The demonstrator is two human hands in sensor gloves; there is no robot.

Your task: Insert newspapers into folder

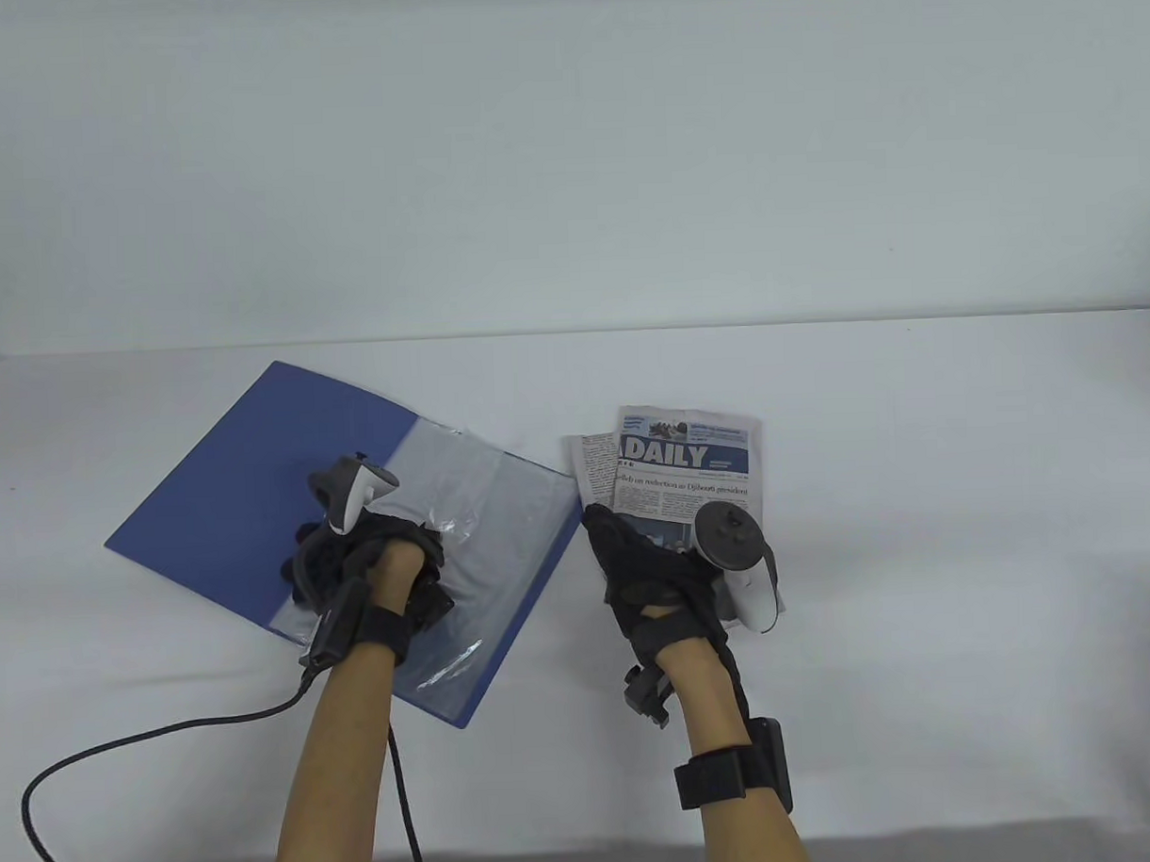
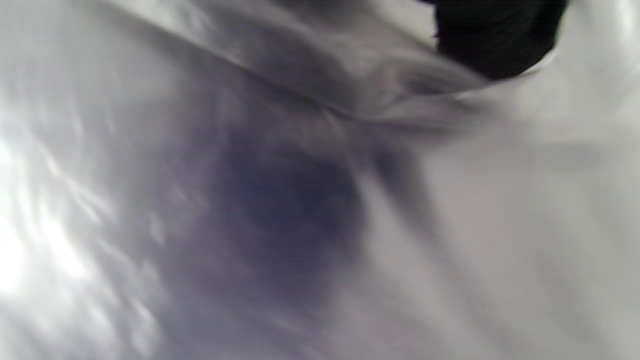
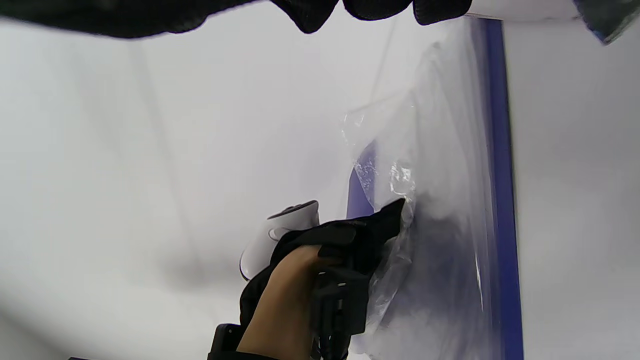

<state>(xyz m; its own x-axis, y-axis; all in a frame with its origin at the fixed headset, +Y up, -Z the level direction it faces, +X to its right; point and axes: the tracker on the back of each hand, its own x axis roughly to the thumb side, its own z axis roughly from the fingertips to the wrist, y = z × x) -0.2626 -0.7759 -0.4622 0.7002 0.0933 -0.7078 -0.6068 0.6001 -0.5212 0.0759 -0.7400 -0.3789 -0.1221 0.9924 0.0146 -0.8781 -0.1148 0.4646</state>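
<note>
As the table view shows, an open blue folder [image 1: 256, 480] lies on the white table [image 1: 916, 494] at the left, with clear plastic sleeves [image 1: 504, 547] on its right half. The left hand [image 1: 353, 561] rests on these sleeves near the middle of the folder, fingers curled; it seems to pinch the plastic, but I cannot tell this surely here. Just to the right of the folder lies the folded newspaper [image 1: 680, 465] with the word "DAILY", and the right hand [image 1: 665, 569] lies flat on its near part, fingers spread. In the left wrist view almost everything is blurred clear plastic [image 2: 250, 200], very close, with one dark fingertip [image 2: 495, 40] at the top right. In the right wrist view the left hand [image 3: 325, 250] holds a raised edge of the plastic sleeve [image 3: 400, 190], the folder's blue edge [image 3: 500, 200] runs beside it, and the right hand's fingertips [image 3: 375, 7] hang at the top, stretched out.
</note>
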